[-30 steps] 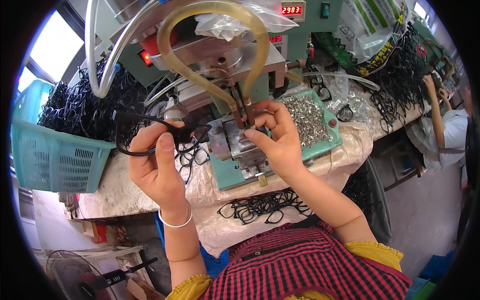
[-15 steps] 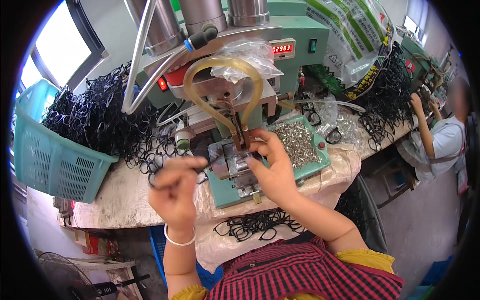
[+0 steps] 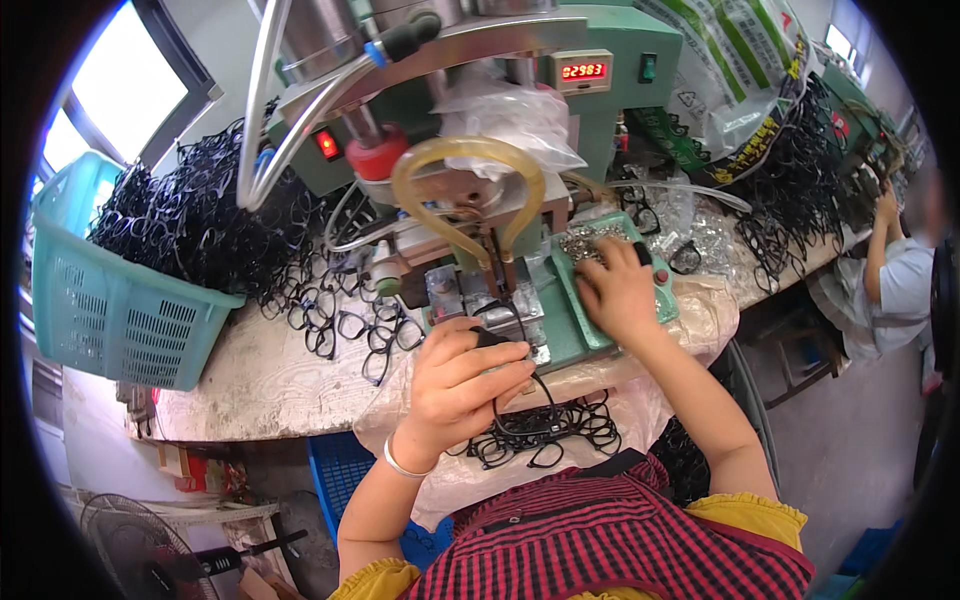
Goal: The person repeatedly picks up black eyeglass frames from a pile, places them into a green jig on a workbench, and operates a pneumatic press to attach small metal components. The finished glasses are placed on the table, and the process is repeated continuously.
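My left hand (image 3: 463, 385) is closed on a black eyeglass frame (image 3: 521, 432) in front of the bench machine. Part of the frame reaches up to the metal fixture (image 3: 528, 335) under the machine's two brown prongs (image 3: 500, 276). To its right, my right hand (image 3: 622, 292) reaches over the green tray (image 3: 664, 303) of small metal parts (image 3: 592, 240). Its fingers are bent and apart, with the tips down among the parts; I see nothing held in them. Dark bands or covers show on a finger of each hand.
A teal basket (image 3: 130, 320) heaped with black frames (image 3: 200, 220) stands at the left. Loose frames (image 3: 370, 325) lie beside the machine, and more (image 3: 590, 425) lie near my lap. A yellowish hose loop (image 3: 466, 148) hangs in front of the machine. Another person (image 3: 885, 275) works at the right.
My right hand has left the fixture and moved right to the tray. My left hand has come right and nearer to me, holding the eyeglass frame. The view has shifted slightly.
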Demonstrator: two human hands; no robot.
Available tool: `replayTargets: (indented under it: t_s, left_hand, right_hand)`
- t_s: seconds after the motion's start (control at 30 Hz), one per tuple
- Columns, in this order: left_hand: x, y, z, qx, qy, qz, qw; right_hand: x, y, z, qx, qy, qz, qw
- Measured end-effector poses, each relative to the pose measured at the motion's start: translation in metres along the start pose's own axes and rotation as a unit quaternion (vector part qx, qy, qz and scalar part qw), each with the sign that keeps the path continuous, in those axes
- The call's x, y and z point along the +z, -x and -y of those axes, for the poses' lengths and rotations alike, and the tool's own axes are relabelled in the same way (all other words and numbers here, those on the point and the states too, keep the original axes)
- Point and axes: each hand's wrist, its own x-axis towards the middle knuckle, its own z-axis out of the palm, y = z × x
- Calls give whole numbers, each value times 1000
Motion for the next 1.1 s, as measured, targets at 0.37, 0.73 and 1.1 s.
replayTargets:
  t_s: [0.37, 0.73, 1.1]
  left_hand:
    - [-27, 91, -6, -273, -117, -329, 896]
    - [-52, 158, 168, -277, -341, 138, 888]
    - [-117, 231, 272, -520, -397, 19, 756]
  right_hand:
    - [11, 44, -28, 373, -514, -268, 724]
    - [11, -3, -10, 281, -370, -128, 876]
    - [-52, 42, -28, 254, -269, -54, 927]
